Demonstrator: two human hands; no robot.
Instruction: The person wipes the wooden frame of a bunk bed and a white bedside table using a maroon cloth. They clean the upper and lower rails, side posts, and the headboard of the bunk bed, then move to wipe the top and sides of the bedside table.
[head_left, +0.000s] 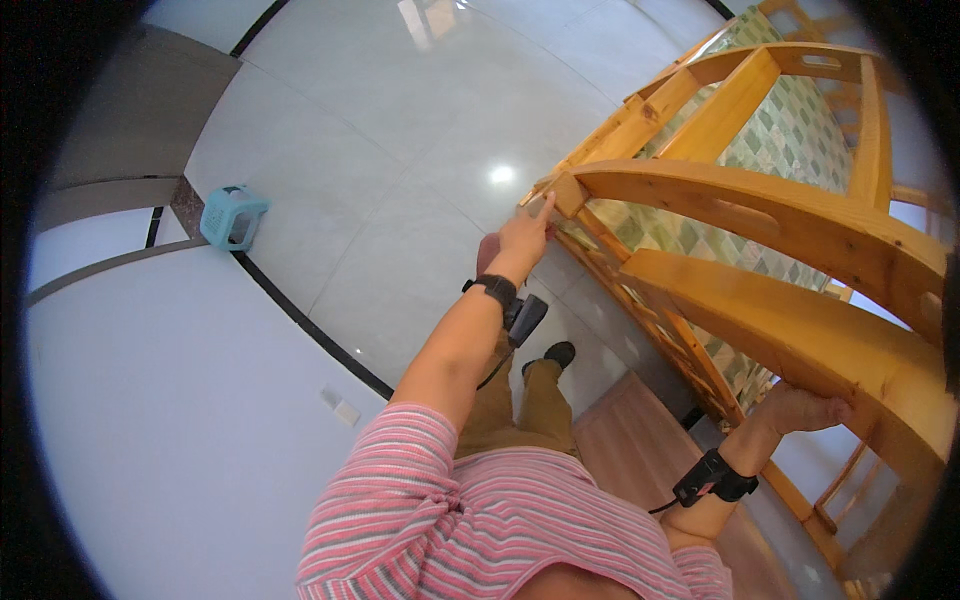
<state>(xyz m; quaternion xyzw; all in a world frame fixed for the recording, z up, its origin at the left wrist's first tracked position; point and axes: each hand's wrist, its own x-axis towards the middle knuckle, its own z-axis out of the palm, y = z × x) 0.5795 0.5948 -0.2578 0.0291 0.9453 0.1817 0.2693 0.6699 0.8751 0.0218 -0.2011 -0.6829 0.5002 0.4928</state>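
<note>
My left hand (525, 236) reaches forward to the corner post (566, 193) of a wooden bunk bed, its index finger extended against the wood. A pinkish-red cloth (487, 251) shows on both sides of this hand, mostly hidden beneath it. Lower right, my right hand (802, 409) grips the lower edge of a wide wooden bed board (757, 315); its fingers are partly hidden behind the wood. Above that board runs a curved wooden rail (697, 184) with slot cutouts. Both wrists carry black strapped devices with cables.
A mattress (795, 135) with a green diamond pattern lies within the bed frame. A light-blue plastic basket (232, 217) stands by a wall corner. The white wall (187, 405) bears a switch plate (341, 405). Below me is a brown wooden surface (637, 442) beside pale floor tiles (360, 187).
</note>
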